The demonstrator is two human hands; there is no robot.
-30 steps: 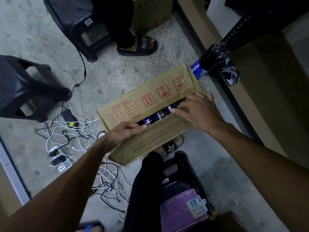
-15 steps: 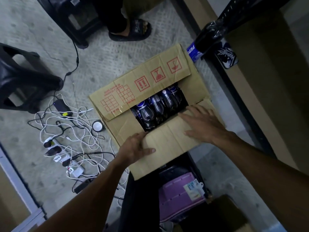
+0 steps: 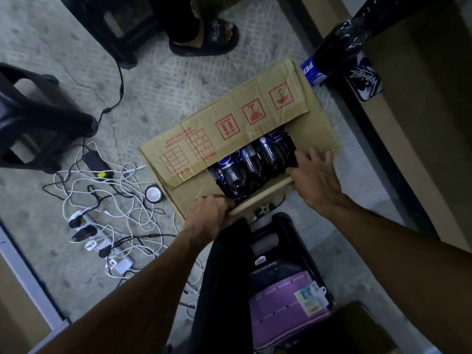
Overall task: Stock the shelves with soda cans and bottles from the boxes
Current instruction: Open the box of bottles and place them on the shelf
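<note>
A brown cardboard box (image 3: 194,149) with red handling symbols lies on the floor in front of me. Its near flap is folded down, and several dark soda bottles (image 3: 250,164) with blue labels show through the gap. My left hand (image 3: 209,213) grips the near edge of the box, fingers curled over the flap. At the right end of the opening my right hand (image 3: 314,175) rests with spread fingers, touching the flap and the right side flap. Another dark soda bottle (image 3: 329,60) with a blue label lies at the foot of the shelf (image 3: 408,123) on the right.
White and black cables and a power strip (image 3: 102,241) sprawl on the floor to the left. Dark stools stand at left (image 3: 38,123), top (image 3: 122,24) and by my knee (image 3: 281,251). Another person's sandalled foot (image 3: 207,37) is beyond the box. A phone (image 3: 362,83) lies on the shelf base.
The near flap, lying flat under both hands, has been folded down over the box's edge. My left hand moved to grip that edge, and my right hand shifted to the opening's right end.
</note>
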